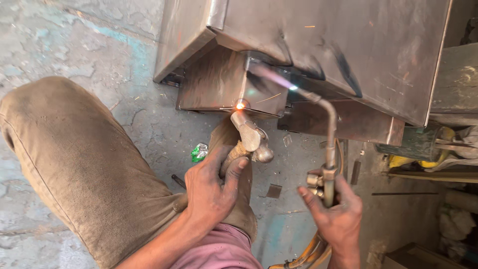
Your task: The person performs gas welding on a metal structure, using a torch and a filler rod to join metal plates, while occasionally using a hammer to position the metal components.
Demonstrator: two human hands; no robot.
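We see our left hand (211,192) wrapped around the wooden handle of a ball-peen hammer (247,137), its fingers (238,169) closed tight on the shaft. The hammer's long axis runs from our grip up and a little right, and its head points up-left, the striking face touching a glowing orange spot (240,105) at the lower corner of a small steel box (226,82). Our right hand (338,214) is closed around the valve body of a gas torch (328,134), index finger stretched toward the brass knobs. The torch tube rises nearly straight up from that hand, then bends, so the nozzle points up-left and throws a pale flame (271,77) across the box's upper corner. The box sits under a larger sheet-metal casing (348,45), over a cracked concrete floor (99,45). Hoses (311,251) trail below the right wrist.
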